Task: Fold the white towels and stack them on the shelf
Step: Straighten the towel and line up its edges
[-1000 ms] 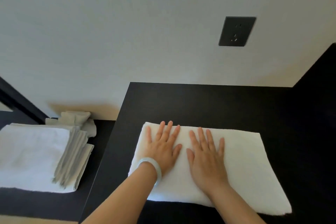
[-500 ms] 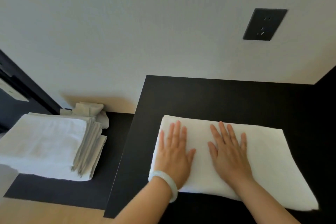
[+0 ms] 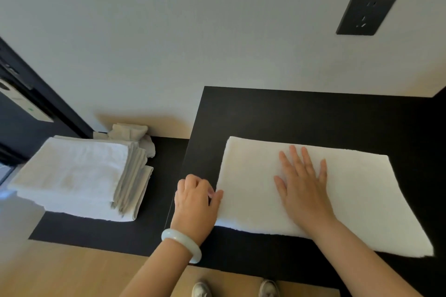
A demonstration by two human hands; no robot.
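Seen from my remote station: the white towel [image 3: 357,200] lies flat on the black tabletop [image 3: 289,113], at 4 o'clock in view. The right hand [image 3: 301,183] rests spread and flat on its middle, I judge to pin it against sliding. The left hand [image 3: 195,198], fingers curled and thumb against the towel's 9 o'clock edge, looks set to lift that edge for a fold; whether it already pinches cloth I cannot tell. The folded stack [image 3: 77,176] waits on the lower shelf [image 3: 166,229] at 9 o'clock.

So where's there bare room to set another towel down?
Free: the tabletop between the flat towel and the wall, and the strip of lower shelf right of the folded stack. Crowded: its left, with stack and crumpled cloths.
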